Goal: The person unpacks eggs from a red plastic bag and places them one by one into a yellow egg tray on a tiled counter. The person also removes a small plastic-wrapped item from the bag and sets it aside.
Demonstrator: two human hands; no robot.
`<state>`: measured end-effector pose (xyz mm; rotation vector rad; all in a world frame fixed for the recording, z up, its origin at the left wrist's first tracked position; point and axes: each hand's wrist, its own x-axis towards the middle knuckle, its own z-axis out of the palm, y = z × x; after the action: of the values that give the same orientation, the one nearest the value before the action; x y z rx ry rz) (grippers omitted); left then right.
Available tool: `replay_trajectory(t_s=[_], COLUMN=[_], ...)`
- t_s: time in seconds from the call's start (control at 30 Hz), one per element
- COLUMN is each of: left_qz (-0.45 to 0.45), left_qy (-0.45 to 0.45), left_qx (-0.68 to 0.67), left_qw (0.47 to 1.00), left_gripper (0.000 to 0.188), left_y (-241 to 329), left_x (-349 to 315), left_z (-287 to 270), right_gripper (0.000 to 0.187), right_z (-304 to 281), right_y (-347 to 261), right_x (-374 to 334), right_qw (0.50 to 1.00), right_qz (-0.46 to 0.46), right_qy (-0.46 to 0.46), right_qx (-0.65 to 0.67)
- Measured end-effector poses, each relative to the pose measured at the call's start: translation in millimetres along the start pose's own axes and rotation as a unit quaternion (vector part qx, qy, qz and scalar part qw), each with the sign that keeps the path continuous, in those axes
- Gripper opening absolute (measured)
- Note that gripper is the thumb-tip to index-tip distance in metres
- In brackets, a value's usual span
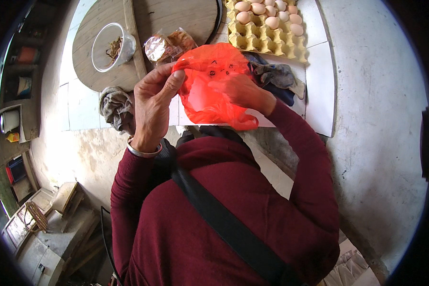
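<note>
A thin red plastic bag (200,102) hangs spread out between my hands at the table's near edge. Its upper left rim is pinched between the thumb and fingers of my left hand (152,100). My right hand (245,93) is at the bag's right side, its back toward me. The fingers of that hand look blurred and reddish against the film, so I cannot tell whether they grip it or reach inside. Small dark marks show on the bag's upper part. What the bag contains, if anything, is hidden.
A yellow egg tray (267,40), partly filled with eggs (272,22), stands at the far right. Dark cloths (276,76) lie below it. A round wooden board (88,71) carries a clear plastic tub (124,51). Beside it are clear-wrapped packets (169,45) and a grey rag (117,109).
</note>
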<state>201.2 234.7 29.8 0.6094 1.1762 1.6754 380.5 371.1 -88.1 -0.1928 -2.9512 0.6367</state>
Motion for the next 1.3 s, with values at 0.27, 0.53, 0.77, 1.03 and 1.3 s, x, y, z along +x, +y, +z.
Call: replay_trajectory(t_s=[0.27, 0.53, 0.77, 1.03, 1.3], left_qz=[-0.047, -0.074, -0.069, -0.046, -0.026], left_qy=[-0.015, -0.056, -0.055, -0.029, 0.003], left_qx=[-0.010, 0.034, 0.032, 0.013, -0.017], left_qw=[0.999, 0.995, 0.996, 0.998, 1.000], left_gripper=[0.019, 0.021, 0.020, 0.019, 0.020], left_y=[-5, -7, -6, -9, -5], left_x=[-11, -14, -11, -1, 5], left_z=[0, 6, 6, -5, -15], right_gripper=[0.028, 0.028, 0.035, 0.053, 0.070], right_z=[2, 35, 21, -68, -108], right_y=[-9, 9, 13, -24, -30], right_x=[-55, -61, -61, -32, -37], right_qw=[0.986, 0.972, 0.984, 0.908, 0.675], right_qz=[0.016, 0.041, 0.062, 0.212, 0.154], right_qy=[0.109, 0.038, 0.023, 0.021, 0.122], right_qx=[-0.126, -0.228, -0.165, 0.361, 0.711])
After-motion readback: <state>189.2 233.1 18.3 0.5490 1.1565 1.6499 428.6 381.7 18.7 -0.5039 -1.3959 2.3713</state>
